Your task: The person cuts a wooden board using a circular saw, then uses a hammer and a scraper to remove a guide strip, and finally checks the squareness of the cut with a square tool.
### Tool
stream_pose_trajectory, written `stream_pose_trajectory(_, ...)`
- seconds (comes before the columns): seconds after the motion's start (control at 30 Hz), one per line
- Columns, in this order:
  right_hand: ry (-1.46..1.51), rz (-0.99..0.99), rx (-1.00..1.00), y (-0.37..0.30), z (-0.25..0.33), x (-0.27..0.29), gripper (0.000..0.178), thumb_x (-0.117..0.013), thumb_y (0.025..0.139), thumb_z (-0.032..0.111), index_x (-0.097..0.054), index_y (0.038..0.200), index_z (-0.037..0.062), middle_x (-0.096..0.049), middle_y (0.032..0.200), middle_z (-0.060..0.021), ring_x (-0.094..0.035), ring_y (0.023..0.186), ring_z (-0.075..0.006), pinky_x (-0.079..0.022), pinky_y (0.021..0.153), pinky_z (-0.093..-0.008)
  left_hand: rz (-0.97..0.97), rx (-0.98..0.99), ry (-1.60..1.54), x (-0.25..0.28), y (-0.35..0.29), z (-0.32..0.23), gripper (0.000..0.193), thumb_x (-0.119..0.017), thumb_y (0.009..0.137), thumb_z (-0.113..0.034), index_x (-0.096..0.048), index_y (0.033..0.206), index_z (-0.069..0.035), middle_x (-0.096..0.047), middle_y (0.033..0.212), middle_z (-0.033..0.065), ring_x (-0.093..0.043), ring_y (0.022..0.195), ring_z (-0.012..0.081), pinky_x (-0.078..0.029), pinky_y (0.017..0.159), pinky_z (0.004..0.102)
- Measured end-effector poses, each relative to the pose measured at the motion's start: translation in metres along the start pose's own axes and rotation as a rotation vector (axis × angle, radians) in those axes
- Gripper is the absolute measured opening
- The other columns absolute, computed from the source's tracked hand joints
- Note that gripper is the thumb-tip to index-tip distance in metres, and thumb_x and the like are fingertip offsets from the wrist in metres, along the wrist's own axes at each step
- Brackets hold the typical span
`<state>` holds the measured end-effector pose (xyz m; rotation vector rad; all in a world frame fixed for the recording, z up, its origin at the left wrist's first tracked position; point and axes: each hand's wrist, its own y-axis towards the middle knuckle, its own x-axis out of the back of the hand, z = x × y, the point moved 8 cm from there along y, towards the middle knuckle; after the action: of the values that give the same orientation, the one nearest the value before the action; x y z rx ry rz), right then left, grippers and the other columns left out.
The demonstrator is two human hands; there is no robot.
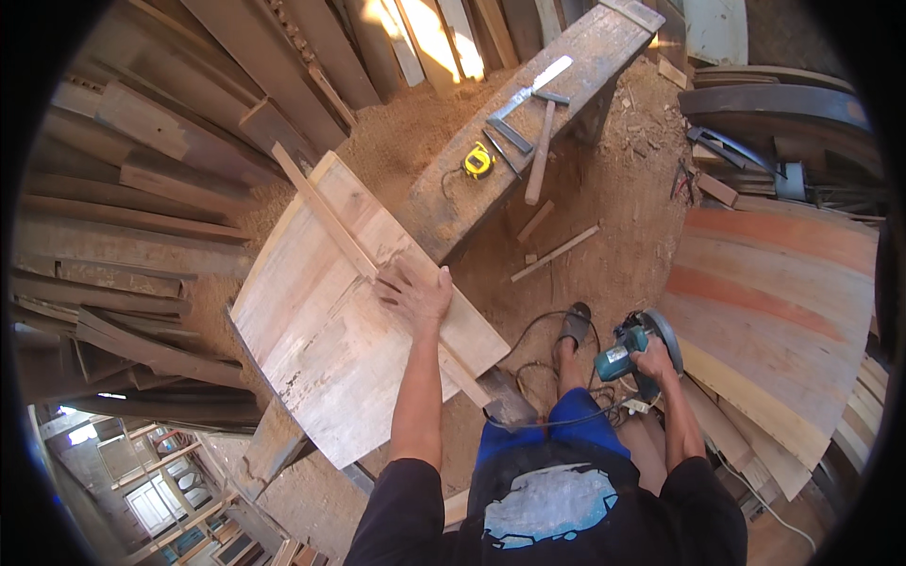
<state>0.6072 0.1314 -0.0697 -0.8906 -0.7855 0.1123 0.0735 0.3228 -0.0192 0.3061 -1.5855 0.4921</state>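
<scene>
My left hand (413, 294) rests flat, fingers spread, on a thin wooden strip (330, 219) that lies diagonally across a wide curved wooden panel (316, 340). The panel leans over a rough wooden workbench (566, 57). My right hand (653, 360) hangs low at my right side, gripping the handle of a teal circular saw (634, 344) whose round blade guard faces right. The saw's black cord (538, 377) loops over the sawdust floor by my sandalled foot (572, 325).
On the bench lie a yellow tape measure (478, 161), a hammer (540, 151), a metal square (510, 132) and a flat white-bladed tool (533, 87). Dark planks (142, 189) are stacked at left. Curved boards (774, 311) pile at right. Loose offcuts (555, 253) lie on the sawdust.
</scene>
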Motion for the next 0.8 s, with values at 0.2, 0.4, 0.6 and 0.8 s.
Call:
stream_pose_trajectory(0.2, -0.137, 0.167, -0.057, 0.012, 0.009, 0.01, 0.045, -0.067, 0.077, 0.018, -0.066, 0.116, -0.0053, -0.068, 0.112, -0.0337, -0.065, 0.112, -0.047, -0.051, 0.096, -0.048, -0.006, 0.007, 0.077, 0.005, -0.003, 0.013, 0.099, -0.054, 0.09, -0.066, -0.015, 0.164, -0.012, -0.009, 0.167, 0.029, -0.006, 0.149, 0.0603, -0.009, 0.118, 0.0722)
stream_pose_trajectory(0.4, -0.192, 0.137, -0.04, 0.036, -0.011, 0.019, 0.044, -0.067, 0.078, 0.018, -0.066, 0.111, -0.0102, -0.067, 0.112, -0.0354, -0.065, 0.114, -0.0466, -0.051, 0.096, -0.0493, 0.021, -0.004, 0.08, 0.006, 0.0, 0.003, 0.086, -0.047, 0.098, -0.059, -0.015, 0.165, -0.016, -0.011, 0.166, 0.0309, -0.007, 0.149, 0.0596, -0.012, 0.117, 0.0725)
stream_pose_trajectory(0.6, -0.259, 0.181, -0.054, 0.039, -0.013, 0.014, 0.041, -0.07, 0.078, 0.017, -0.066, 0.107, -0.0119, -0.066, 0.112, -0.0369, -0.064, 0.114, -0.0464, -0.052, 0.095, -0.0496, 0.034, 0.006, 0.073, 0.012, 0.0, -0.002, 0.085, -0.044, 0.099, -0.061, -0.017, 0.165, -0.015, -0.008, 0.166, 0.0325, -0.003, 0.15, 0.0597, -0.01, 0.116, 0.0749)
stream_pose_trajectory(0.8, -0.311, 0.158, 0.012, 0.03, -0.004, 0.011, 0.037, -0.072, 0.078, 0.016, -0.069, 0.105, -0.0099, -0.067, 0.109, -0.0354, -0.065, 0.11, -0.0462, -0.053, 0.093, -0.0492, 0.042, -0.001, 0.07, 0.014, -0.005, 0.004, 0.083, -0.047, 0.099, -0.056, -0.019, 0.164, -0.013, -0.013, 0.165, 0.032, -0.005, 0.15, 0.0581, -0.008, 0.119, 0.0711)
